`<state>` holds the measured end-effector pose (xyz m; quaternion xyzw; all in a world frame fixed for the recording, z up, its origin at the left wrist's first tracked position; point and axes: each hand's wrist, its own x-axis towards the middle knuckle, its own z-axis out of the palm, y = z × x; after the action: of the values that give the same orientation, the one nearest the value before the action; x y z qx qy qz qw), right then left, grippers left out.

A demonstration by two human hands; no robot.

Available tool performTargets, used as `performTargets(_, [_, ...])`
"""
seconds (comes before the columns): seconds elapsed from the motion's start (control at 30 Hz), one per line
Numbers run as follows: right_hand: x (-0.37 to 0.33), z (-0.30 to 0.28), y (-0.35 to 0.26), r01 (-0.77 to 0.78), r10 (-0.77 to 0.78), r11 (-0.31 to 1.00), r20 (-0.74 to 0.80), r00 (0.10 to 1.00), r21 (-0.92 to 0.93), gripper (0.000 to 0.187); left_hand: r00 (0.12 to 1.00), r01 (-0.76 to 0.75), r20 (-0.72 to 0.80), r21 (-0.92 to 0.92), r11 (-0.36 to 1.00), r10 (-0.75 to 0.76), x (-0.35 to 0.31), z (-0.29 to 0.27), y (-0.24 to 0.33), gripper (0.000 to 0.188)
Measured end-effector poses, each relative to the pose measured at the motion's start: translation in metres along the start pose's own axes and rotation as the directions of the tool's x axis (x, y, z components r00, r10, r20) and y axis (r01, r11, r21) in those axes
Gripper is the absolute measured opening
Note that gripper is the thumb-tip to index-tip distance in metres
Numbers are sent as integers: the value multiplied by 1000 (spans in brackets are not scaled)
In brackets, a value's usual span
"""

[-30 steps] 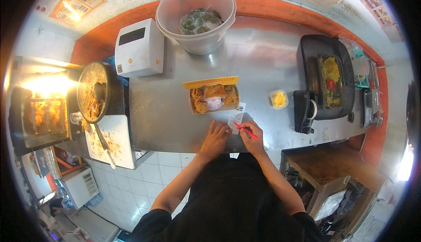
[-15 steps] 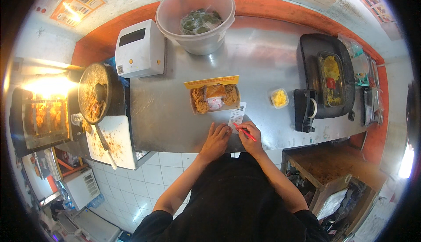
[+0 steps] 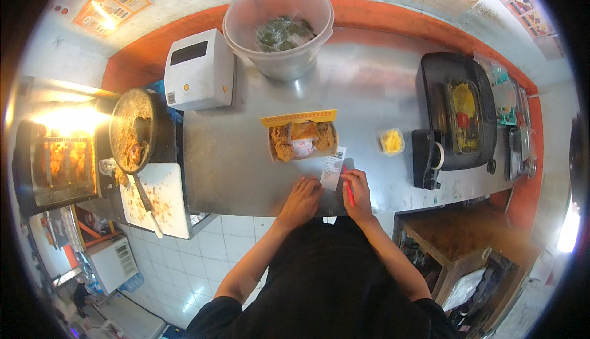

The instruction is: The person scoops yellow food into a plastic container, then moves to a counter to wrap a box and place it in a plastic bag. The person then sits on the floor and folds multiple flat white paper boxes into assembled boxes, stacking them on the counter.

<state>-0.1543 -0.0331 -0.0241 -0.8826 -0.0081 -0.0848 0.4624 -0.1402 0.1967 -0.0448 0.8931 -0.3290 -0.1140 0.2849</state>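
Observation:
A red pen (image 3: 350,193) is gripped in my right hand (image 3: 357,194), above the counter by the right edge of a white paper slip (image 3: 332,170). My left hand (image 3: 302,199) lies on the steel counter by the slip's lower left, its fingers extended and holding nothing. Just beyond the slip stands an opened cardboard box (image 3: 298,118) with its yellow lid flap raised. Inside are pieces of fried chicken (image 3: 282,145), a white wrapped bundle (image 3: 302,148) and an orange-brown packet (image 3: 303,131) on top.
Right of the box sits a small tub of yellow shreds (image 3: 391,141), then a tape dispenser (image 3: 425,161) and black tray (image 3: 434,102). A large clear bucket (image 3: 279,62) and white printer (image 3: 200,71) stand behind. At left are a cutting board (image 3: 172,197), knife (image 3: 145,201) and round pan (image 3: 138,167).
My right hand has moved slightly right and the pen has come off the slip, now pointing more upright. More of the slip's printed face shows. My left hand has stayed nearly still.

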Motion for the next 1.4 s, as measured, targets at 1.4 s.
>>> performTargets(1.4, [171,-40,-52,-155,114,985,383,917,77,82,879,225,-380,-206,952,-290,72,-179,-86,57])
